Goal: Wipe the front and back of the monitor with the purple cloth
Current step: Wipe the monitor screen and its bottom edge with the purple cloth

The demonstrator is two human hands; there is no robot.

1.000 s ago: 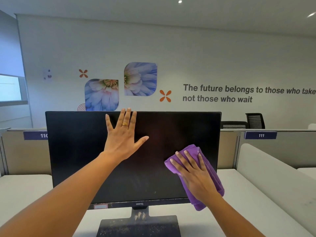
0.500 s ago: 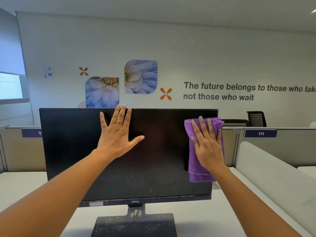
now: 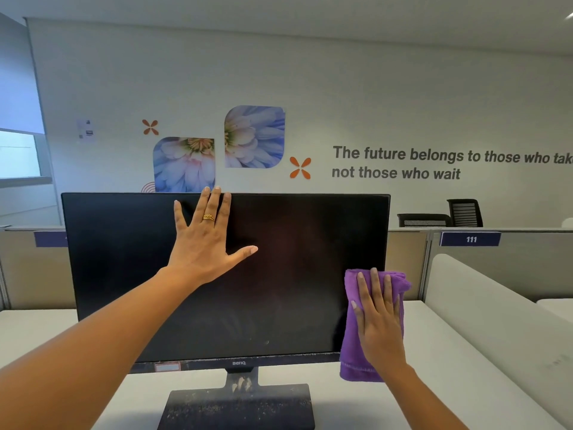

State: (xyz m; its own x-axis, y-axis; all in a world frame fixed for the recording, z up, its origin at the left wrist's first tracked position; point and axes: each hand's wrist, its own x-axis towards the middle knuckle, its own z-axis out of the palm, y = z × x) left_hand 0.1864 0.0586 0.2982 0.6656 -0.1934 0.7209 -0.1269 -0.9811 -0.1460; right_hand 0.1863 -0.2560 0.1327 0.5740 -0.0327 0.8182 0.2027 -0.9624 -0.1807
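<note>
Monitor (image 3: 294,290) upright on the worktop (image 3: 434,352): my left hand (image 3: 204,246) braces the screen, fingers spread flat, while my right hand (image 3: 379,324), grip flat and fingers straight, presses the purple cloth (image 3: 353,361) at its lower-right edge, so I'd wipe in overlapping strokes.

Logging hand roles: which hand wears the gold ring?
The left hand, spread flat on the black monitor screen; the right hand, ringless, presses the purple cloth.
</note>
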